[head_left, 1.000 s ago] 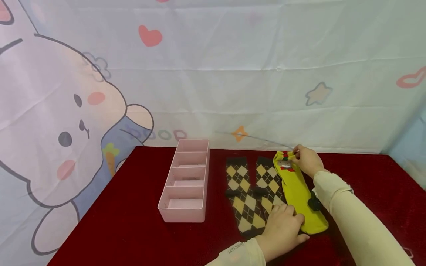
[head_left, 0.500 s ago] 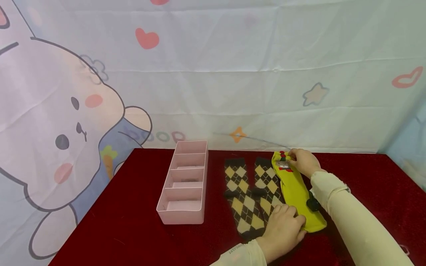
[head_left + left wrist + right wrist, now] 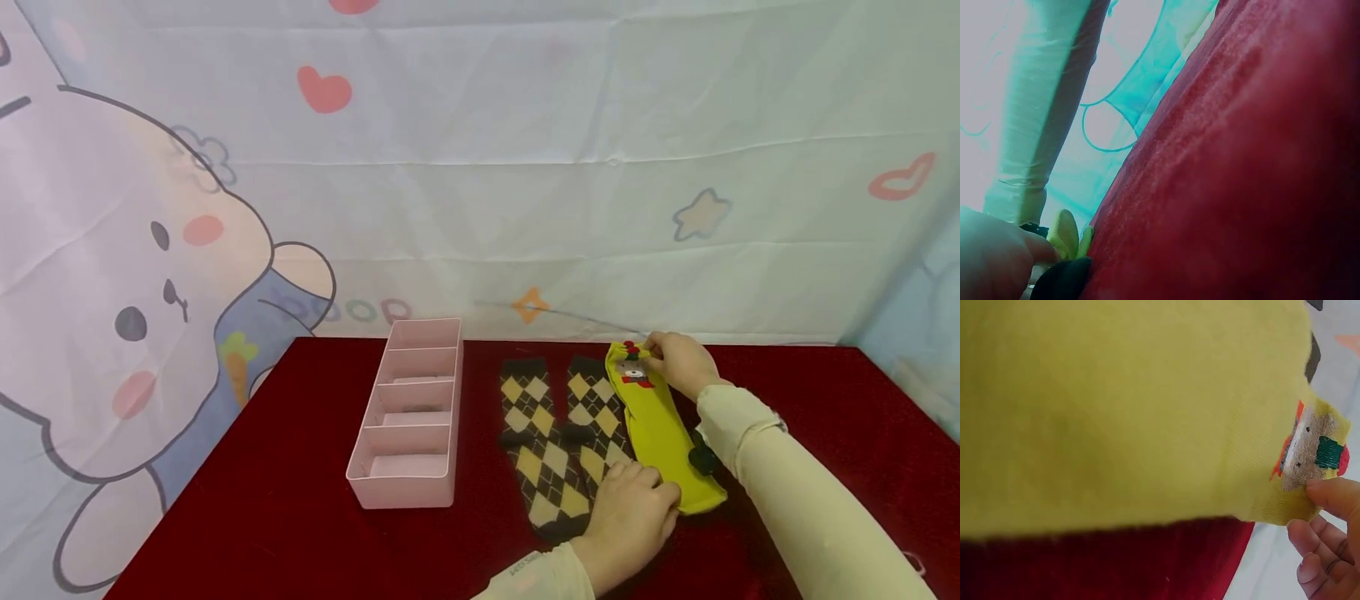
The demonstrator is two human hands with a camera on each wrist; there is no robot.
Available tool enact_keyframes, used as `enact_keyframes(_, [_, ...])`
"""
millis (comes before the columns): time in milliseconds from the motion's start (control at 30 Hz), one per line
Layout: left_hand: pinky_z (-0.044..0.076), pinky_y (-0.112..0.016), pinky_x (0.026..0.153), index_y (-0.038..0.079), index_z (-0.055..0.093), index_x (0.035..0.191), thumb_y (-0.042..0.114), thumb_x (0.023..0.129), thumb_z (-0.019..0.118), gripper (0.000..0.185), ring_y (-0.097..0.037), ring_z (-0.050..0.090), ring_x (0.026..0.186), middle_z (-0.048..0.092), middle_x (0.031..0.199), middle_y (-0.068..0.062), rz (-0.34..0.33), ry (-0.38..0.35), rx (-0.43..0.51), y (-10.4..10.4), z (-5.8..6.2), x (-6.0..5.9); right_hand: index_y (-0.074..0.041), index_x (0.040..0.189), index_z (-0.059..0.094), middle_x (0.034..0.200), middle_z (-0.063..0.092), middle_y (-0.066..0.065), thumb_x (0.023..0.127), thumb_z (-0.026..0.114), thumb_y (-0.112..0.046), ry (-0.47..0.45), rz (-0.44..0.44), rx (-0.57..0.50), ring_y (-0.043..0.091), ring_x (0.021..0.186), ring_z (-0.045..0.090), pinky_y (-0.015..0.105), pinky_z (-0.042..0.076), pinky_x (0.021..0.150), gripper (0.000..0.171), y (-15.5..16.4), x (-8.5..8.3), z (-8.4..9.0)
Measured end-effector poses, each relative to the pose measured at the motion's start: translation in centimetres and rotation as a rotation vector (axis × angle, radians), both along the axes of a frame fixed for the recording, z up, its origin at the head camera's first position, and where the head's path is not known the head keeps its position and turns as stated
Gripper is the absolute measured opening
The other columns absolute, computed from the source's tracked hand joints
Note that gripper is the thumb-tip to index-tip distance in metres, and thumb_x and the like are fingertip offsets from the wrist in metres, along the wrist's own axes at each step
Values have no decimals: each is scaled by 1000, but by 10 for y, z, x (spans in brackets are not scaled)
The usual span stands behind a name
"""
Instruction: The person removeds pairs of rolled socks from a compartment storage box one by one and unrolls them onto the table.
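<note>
1. Your right hand (image 3: 678,364) pinches the far end of the yellow sock (image 3: 660,429), at the cuff with its small bear patch; thumb and fingers close on the fabric edge.
2. Your left hand (image 3: 633,521) rests on the near end of that sock, fingers curled down over the toe, pressing it to the counter (image 3: 300,500).
3. The yellow sock lies stretched between your hands, on the right side of the red counter, its left edge overlapping the nearer of two argyle socks (image 3: 558,442) that lie side by side.
4. A pink divided organizer (image 3: 408,408) sits to the left of the argyle socks, apart from them.
5. Only the head view shows that whole layout. The right wrist view shows the sock (image 3: 1122,406) close up, with the patch's green and red stitching and your fingertips (image 3: 1335,494) gripping the cuff corner.
6. The left wrist view shows mostly red cloth, plus a sliver of yellow sock (image 3: 1067,234) beside your left hand (image 3: 991,256).
</note>
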State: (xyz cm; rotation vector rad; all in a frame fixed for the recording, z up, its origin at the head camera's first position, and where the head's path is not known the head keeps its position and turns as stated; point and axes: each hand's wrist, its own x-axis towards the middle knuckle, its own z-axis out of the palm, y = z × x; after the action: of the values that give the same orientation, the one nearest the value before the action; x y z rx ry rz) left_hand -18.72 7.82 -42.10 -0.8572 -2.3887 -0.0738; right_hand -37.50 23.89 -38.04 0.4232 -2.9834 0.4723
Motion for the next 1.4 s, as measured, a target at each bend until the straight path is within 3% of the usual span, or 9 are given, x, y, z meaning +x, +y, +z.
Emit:
enact_keyframes(267, [35,-14,72,31,67,83,36,83,71,7,-2,52,73,59,78,16,-1,55,64,0,2,1,0,114,61,103,67,22,94,60,-18,29,-31,-14,28,81,64,40,54,68,27,4,3,12])
enact_keyframes(733, [36,-14,66,29,67,80,33,80,74,8,-2,53,70,59,75,16,-34,128,151,6,7,1,-1,118,58,112,62,25,96,57,-17,75,-62,-40,35,89,63,45,53,72,28,21,13,28])
enact_keyframes(1100, [34,-12,65,30,68,80,36,80,74,8,0,54,69,61,73,18,-53,60,143,20,12,3,1,116,59,114,62,26,95,59,-17,57,-81,-23,38,97,62,49,52,79,28,33,16,30])
enact_keyframes(1400, [34,-12,66,31,68,81,37,84,70,7,1,54,71,62,74,19,-73,13,51,31,20,4,2,115,58,113,63,26,95,59,-17,50,-89,-14,39,96,62,48,53,77,28,49,19,29])
